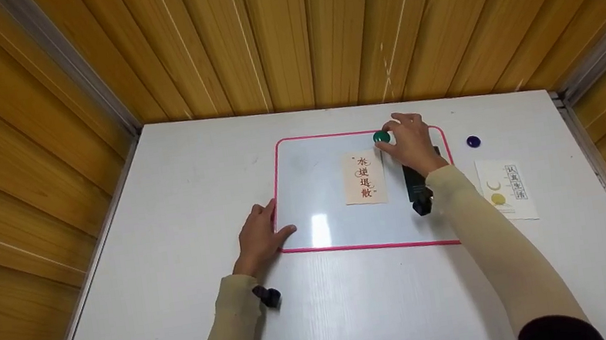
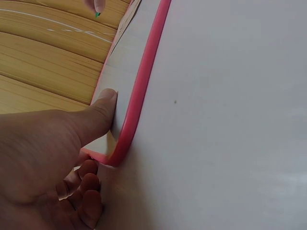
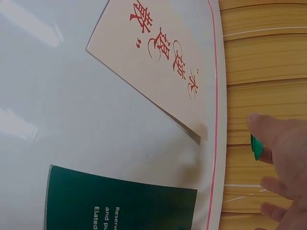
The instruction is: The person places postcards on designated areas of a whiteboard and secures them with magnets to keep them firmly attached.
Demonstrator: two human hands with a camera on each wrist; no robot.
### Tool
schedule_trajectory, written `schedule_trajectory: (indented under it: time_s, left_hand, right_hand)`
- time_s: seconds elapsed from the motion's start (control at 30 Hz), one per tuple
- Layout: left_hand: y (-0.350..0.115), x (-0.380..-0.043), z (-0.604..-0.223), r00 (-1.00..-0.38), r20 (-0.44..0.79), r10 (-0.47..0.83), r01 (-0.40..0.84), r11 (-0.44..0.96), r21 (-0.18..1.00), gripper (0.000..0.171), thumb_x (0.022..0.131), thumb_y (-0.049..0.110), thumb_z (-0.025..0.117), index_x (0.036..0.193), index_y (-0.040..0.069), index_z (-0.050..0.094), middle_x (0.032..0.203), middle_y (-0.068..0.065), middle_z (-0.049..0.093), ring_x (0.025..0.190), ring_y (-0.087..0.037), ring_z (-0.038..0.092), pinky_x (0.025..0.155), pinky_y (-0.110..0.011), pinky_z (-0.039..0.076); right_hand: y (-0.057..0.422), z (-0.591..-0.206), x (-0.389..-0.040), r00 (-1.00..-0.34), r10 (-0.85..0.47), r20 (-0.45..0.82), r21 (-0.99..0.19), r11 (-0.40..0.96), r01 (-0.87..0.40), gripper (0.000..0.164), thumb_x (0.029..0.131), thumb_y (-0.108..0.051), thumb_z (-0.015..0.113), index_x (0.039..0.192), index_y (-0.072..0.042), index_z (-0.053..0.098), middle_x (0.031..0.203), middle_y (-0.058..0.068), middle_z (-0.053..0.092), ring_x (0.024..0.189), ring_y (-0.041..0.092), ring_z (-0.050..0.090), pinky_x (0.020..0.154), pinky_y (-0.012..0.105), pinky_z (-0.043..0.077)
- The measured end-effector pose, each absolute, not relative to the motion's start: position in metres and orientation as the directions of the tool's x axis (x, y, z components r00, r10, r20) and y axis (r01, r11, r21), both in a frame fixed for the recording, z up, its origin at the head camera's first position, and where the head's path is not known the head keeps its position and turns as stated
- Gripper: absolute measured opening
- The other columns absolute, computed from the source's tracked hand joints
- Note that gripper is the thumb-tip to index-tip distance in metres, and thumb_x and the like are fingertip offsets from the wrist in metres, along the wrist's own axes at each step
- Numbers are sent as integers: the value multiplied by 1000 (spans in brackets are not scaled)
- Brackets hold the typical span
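Observation:
A whiteboard (image 1: pixel 302 164) with a pink rim lies on the white table. My left hand (image 1: pixel 259 234) grips its near left corner; in the left wrist view, the thumb (image 2: pixel 98 115) rests on the face and the curled fingers lie at the edge. Above the board's far edge, my right hand (image 1: pixel 413 142) pinches a round green magnet (image 1: pixel 381 137) between thumb and finger, also seen in the right wrist view. Just below the magnet, a peach card (image 1: pixel 363 179) with red characters lies on the board. A dark green card (image 1: pixel 415 184) is partly covered by the right hand.
Right of the board, a dark blue round magnet (image 1: pixel 473 141) sits on the table (image 1: pixel 175 188). Nearer to me lies a white card (image 1: pixel 510 188) with a yellow drawing, partly behind my right sleeve. Wood-patterned panels (image 1: pixel 284 36) stand behind the table and at both sides.

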State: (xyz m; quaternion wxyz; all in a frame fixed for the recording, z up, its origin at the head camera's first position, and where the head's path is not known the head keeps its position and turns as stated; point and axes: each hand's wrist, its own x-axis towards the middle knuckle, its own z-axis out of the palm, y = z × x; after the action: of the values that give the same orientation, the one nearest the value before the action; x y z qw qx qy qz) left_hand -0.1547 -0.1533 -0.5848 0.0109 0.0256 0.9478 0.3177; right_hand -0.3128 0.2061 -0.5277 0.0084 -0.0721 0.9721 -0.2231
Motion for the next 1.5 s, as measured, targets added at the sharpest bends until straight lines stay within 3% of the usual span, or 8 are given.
schedule_trajectory:
  time_s: [0.57, 1.07, 1.5]
  left_hand:
    - [-155, -157, -585, -999, -15, 39, 23, 805, 593, 84, 86, 40, 83, 154, 5, 47, 112, -14, 57, 88, -24, 51, 84, -42, 49]
    - [-155, -157, -586, -999, -17, 39, 21, 807, 590, 85, 86, 41, 83, 154, 5, 47, 111, -13, 57, 88, -23, 51, 83, -40, 48]
    - [-157, -157, -584, -998, 4, 56, 48, 810, 584, 84, 87, 39, 83, 152, 1, 47, 108, -13, 57, 82, -21, 48, 75, -39, 46]
  right_hand:
    - [181, -542, -320, -982, -189, 12, -460, 871, -173, 45, 96, -33, 74, 130, -6, 67, 159, 17, 39, 146, 41, 25, 118, 60, 20]
    - [173, -555, -325, -982, -188, -22, -489, 859, -153, 49, 96, -34, 74, 136, -7, 65, 160, 14, 38, 148, 39, 24, 119, 58, 19]
    - [166, -563, -327, -977, -212, 7, -471, 861, -190, 45, 95, -32, 76, 129, -5, 69, 157, 17, 43, 145, 40, 27, 119, 57, 16]
